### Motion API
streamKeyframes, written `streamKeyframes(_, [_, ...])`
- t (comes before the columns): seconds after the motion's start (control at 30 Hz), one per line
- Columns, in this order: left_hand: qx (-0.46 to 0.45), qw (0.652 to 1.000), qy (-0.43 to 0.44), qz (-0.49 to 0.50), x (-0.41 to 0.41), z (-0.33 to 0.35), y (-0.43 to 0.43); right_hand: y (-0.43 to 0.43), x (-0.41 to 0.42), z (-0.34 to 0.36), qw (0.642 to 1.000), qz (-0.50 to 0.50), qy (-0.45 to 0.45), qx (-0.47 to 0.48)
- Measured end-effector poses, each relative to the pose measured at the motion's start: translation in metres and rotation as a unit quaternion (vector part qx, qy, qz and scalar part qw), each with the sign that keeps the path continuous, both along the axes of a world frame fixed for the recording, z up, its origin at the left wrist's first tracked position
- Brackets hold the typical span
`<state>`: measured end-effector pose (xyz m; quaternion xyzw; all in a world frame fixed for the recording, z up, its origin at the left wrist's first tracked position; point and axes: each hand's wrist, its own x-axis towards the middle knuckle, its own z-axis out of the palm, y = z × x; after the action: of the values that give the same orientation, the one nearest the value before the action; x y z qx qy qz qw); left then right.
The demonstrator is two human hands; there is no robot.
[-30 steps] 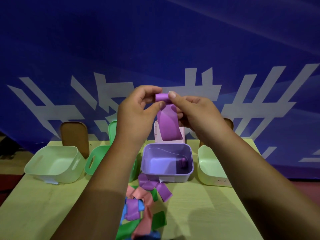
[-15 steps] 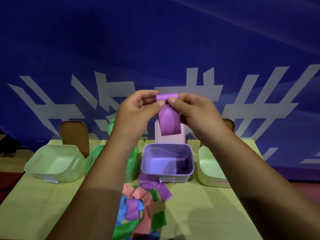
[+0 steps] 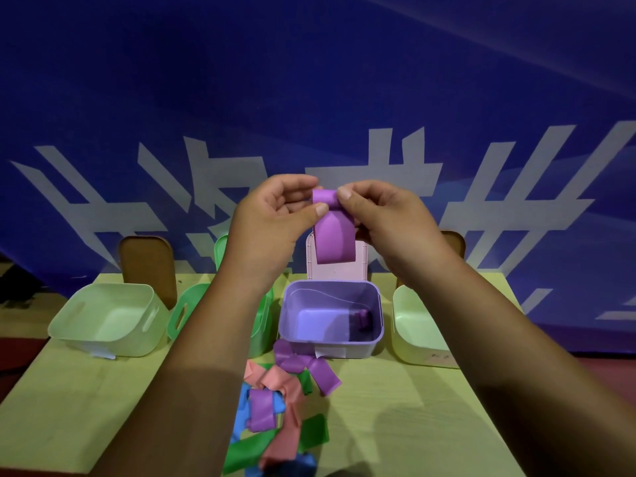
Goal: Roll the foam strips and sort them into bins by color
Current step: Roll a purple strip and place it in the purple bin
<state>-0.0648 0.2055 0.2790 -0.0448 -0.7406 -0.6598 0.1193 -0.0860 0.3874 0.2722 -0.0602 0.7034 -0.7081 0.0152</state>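
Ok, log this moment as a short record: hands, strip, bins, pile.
left hand: pinches the rolled top end of the purple strip
right hand: pinches the same rolled end
purple strip: partly rolled, tail hanging loose
purple bin: open, one purple roll inside
other bins: green bin, left pale bin, right pale bin
loose strips: purple, pink, blue and green, piled on the table in front of the bins

Pale wooden table [image 3: 395, 425] bears four bins [image 3: 330, 318] and loose foam strips [image 3: 275, 404]
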Motion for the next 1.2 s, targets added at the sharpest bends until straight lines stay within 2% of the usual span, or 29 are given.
streamKeyframes(0.37, [0.043,0.996,-0.074,0.004,-0.004,-0.010,0.009,0.005,0.007,-0.002,0.999,-0.020,0.028,0.039])
streamKeyframes(0.57, [-0.008,0.998,-0.057,0.015,-0.008,-0.013,0.009,0.009,0.008,-0.003,1.000,-0.013,-0.006,0.012])
streamKeyframes(0.7, [-0.033,0.998,-0.039,0.019,-0.008,-0.013,0.010,0.011,0.006,-0.004,0.999,-0.025,-0.009,0.043])
streamKeyframes(1.03, [0.095,0.988,-0.121,0.019,-0.015,-0.016,0.018,0.011,0.000,-0.008,0.998,-0.047,0.026,0.043])
streamKeyframes(1.2, [0.120,0.984,-0.133,0.015,-0.021,-0.014,0.020,0.008,-0.006,-0.009,0.999,-0.024,0.023,0.005])
